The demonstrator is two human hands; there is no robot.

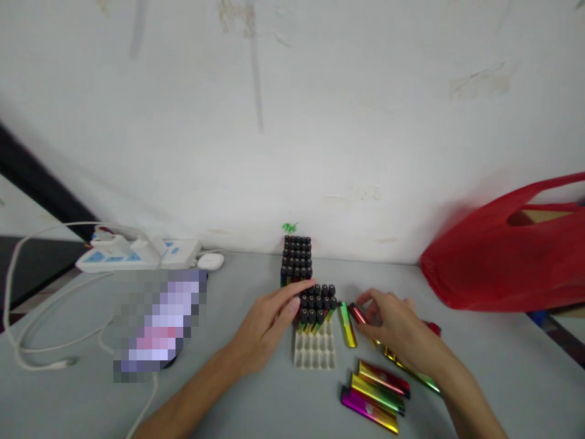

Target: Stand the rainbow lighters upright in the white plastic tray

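A white tray (314, 355) with rows of small cavities lies in front of me, its far part filled with upright black-topped lighters (319, 301). My left hand (269, 323) rests at the left of these lighters, index finger stretched along their back and thumb against their side. To the right of the tray, the thumb and fingers of my right hand (388, 320) close around a red metallic lighter (358, 314). Between it and the tray lies a green-yellow lighter (348, 326). More gold and green lighters lie partly hidden under my right hand and forearm.
Behind the tray stands a full block of black-topped lighters (297, 259) near the wall. Three loose lighters (377, 393) lie at the front right. A phone with a blurred screen (164, 323), white cables and a power strip (137, 253) are left; a red bag (498, 256) is right.
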